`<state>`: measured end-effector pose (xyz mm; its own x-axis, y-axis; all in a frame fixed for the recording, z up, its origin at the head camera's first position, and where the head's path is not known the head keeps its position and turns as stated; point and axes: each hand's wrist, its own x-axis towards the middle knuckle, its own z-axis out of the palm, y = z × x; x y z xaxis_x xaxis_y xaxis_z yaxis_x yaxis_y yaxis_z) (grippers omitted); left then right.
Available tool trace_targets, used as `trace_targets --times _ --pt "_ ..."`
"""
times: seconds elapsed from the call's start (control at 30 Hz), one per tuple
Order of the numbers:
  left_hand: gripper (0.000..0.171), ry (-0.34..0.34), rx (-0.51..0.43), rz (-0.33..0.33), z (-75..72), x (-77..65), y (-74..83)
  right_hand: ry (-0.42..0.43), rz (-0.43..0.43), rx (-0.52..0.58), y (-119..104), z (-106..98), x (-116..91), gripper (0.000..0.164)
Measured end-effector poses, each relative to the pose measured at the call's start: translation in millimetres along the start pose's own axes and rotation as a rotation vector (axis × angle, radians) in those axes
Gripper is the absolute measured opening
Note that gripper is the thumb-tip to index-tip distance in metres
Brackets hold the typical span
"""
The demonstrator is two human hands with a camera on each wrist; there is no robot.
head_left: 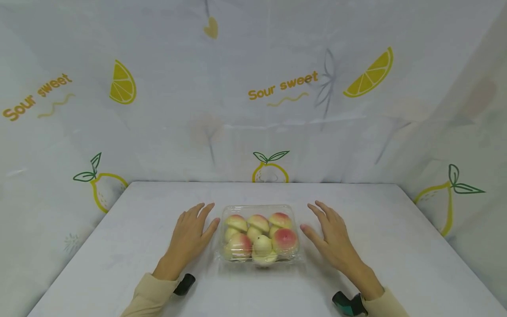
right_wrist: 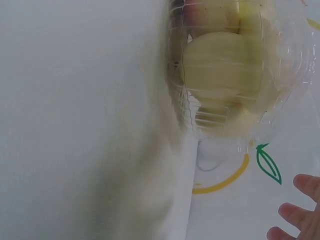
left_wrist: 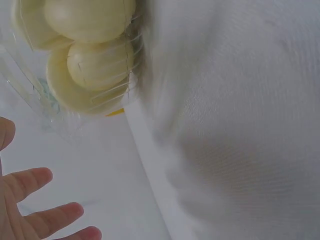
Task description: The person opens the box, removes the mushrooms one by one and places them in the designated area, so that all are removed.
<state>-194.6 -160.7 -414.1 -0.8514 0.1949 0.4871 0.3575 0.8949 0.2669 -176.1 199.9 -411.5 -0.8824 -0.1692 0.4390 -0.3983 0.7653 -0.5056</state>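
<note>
A clear plastic clamshell box sits on the table between my two hands. Inside it are several pale yellow peaches with pink-red blush. My left hand is just left of the box, fingers spread and apart from it. On the other side my right hand hovers with its fingers spread too, a small gap from the box. In the left wrist view, the left fingertips show below the box's side. The right wrist view has the ribbed wall of the box above the right fingertips.
The white table reaches back to a pale hanging cloth printed with lemons and lettering. Dark wrist-worn devices, one a black piece by the left cuff and another by the right, sit low near the table.
</note>
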Motion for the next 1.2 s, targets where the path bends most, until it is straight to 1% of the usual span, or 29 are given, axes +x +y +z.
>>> trace_targets --times 0.17,0.3,0.43,0.53,0.63,0.77,1.03,1.13,1.2 --pt "0.044 0.010 0.000 0.017 -1.6 -4.9 3.1 -0.012 -0.001 0.055 -4 0 -5 0.056" --pt "0.042 -0.006 -0.014 0.012 -3.5 -10.0 6.3 -0.032 -0.002 0.091 -8 0 -10 0.055" --pt "0.041 -0.001 -0.026 0.026 -5.1 -14.6 9.7 -0.054 -0.004 0.121 -11 -1 -15 0.054" --pt "0.039 0.008 -0.034 0.033 -6.3 -18.1 11.4 -0.088 0.018 0.152 -13 -1 -18 0.054" --pt "0.036 0.003 -0.042 0.029 -7.5 -21.7 12.2 -0.137 0.047 0.177 -14 -1 -20 0.055" --pt "0.035 -0.031 -0.061 0.009 -8.5 -25.2 13.0 -0.185 0.072 0.187 -14 -1 -23 0.058" --pt "0.036 -0.098 -0.152 -0.031 -8.5 -30.2 14.2 -0.239 0.098 0.231 -13 1 -25 0.064" --pt "0.040 -0.137 -0.186 -0.056 -8.4 -32.6 13.3 -0.247 0.104 0.243 -12 2 -25 0.063" --pt "0.043 -0.174 -0.213 -0.075 -8.7 -33.9 12.5 -0.248 0.103 0.246 -12 2 -25 0.062"
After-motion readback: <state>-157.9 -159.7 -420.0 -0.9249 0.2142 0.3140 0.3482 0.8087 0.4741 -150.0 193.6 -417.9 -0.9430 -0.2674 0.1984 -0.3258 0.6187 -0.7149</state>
